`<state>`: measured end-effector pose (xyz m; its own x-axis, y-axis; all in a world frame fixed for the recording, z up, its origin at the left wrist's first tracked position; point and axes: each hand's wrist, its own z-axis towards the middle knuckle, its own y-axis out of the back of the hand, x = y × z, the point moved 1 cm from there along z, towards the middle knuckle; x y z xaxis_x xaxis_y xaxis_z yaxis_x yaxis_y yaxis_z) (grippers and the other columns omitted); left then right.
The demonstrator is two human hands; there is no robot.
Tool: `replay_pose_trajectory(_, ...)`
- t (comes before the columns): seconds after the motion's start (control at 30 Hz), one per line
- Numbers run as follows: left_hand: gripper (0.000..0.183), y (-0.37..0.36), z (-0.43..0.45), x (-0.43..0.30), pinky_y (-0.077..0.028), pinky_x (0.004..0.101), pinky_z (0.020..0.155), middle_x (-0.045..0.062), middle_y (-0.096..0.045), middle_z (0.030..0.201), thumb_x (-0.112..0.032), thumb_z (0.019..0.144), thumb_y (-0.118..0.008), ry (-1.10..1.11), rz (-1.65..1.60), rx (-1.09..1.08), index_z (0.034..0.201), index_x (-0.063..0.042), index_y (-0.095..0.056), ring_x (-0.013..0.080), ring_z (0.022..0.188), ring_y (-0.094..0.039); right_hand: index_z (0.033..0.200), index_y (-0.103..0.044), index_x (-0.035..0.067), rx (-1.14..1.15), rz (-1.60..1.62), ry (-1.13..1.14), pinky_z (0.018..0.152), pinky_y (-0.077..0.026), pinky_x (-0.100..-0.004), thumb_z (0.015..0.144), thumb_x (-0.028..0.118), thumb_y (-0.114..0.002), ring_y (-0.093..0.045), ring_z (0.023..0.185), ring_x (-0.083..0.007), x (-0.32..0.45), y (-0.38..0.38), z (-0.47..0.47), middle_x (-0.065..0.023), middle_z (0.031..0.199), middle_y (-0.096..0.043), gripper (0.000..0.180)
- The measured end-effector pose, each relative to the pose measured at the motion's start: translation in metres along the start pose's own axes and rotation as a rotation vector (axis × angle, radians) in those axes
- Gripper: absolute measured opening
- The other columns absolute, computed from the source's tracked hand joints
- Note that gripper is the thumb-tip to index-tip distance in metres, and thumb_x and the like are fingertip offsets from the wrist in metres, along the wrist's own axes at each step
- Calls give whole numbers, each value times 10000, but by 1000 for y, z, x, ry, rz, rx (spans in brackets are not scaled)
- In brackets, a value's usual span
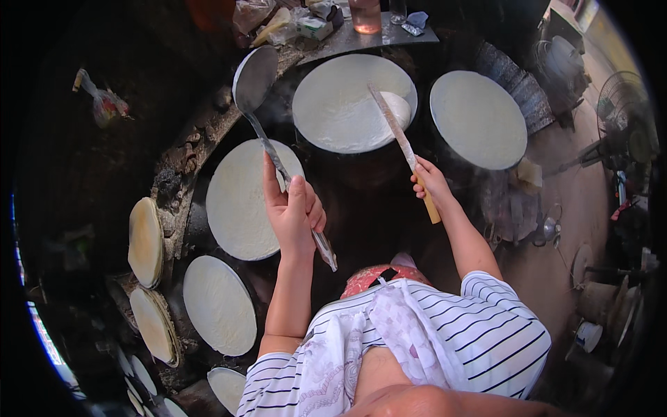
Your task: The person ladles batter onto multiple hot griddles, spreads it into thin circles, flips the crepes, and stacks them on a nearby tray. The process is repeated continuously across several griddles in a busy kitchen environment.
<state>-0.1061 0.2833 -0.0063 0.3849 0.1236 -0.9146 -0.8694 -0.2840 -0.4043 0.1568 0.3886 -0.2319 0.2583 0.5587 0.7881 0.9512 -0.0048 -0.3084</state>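
My left hand grips the handle of a large metal ladle, its bowl raised beyond the hand at the upper left. In my right hand is a long flat spatula with a yellowish handle. Its blade lies against a mound of white dough or batter at the right of the far round griddle, where a thin pale layer covers the surface. Behind the ladle handle, another round griddle carries a pale sheet. More coated rounds sit at right and lower left.
Two stacks of browned flatbreads rest on the left ledge. A metal shelf at the back bears a jar of pinkish liquid and plastic bags. At right are a corrugated sheet and a standing fan.
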Motion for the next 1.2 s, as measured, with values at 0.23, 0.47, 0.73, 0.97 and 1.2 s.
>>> replay_pose_trajectory(0.23, 590, -78, 43, 32, -284, 198, 335, -23, -318, 618, -88, 1021, -454, 13, 27, -39, 1537, -284, -243, 50, 398, -296, 1390, -508, 109, 141, -354, 138, 423, -387, -212, 1002, 216, -489, -461, 474, -62, 42, 9, 16, -11, 665, -559, 404)
replay_pose_trajectory(0.47, 606, -131, 76, 69, -295, 200, 357, -33, -316, 606, -119, 1022, -458, 171, 78, 3, 1550, -241, -187, 47, 418, -308, 1368, -539, 88, 160, -414, 169, 415, -381, -179, 1014, 249, -453, -453, 482, -26, 99, 111, 69, -8, 699, -570, 398)
replay_pose_trajectory(0.73, 541, -156, 109, 74, -258, 187, 320, -41, -275, 603, -126, 1027, -436, 352, -137, 116, 1516, -292, -277, 35, 391, -255, 1284, -594, 199, -243, -1097, 643, 648, -486, -542, 953, 194, -515, -613, 718, -434, 106, 142, 79, -231, 794, -640, 340)
replay_pose_trajectory(0.97, 207, -141, 173, 111, -289, 166, 368, -52, -319, 644, -166, 1034, -468, 718, -891, -100, 1217, -250, -514, 34, 466, -323, 1255, -625, 219, -193, -1195, 914, 666, -495, -533, 940, 213, -545, -625, 757, -423, 113, 123, 103, -210, 772, -634, 324)
replay_pose_trajectory(1.2, 343, -126, 186, 127, -370, 207, 389, -21, -420, 595, -214, 1032, -478, 801, -883, -189, 717, -93, -415, 61, 441, -393, 1238, -619, 110, 93, -1146, 783, 724, -511, -482, 944, 174, -536, -637, 825, -404, 132, 130, 85, -199, 921, -676, 313)
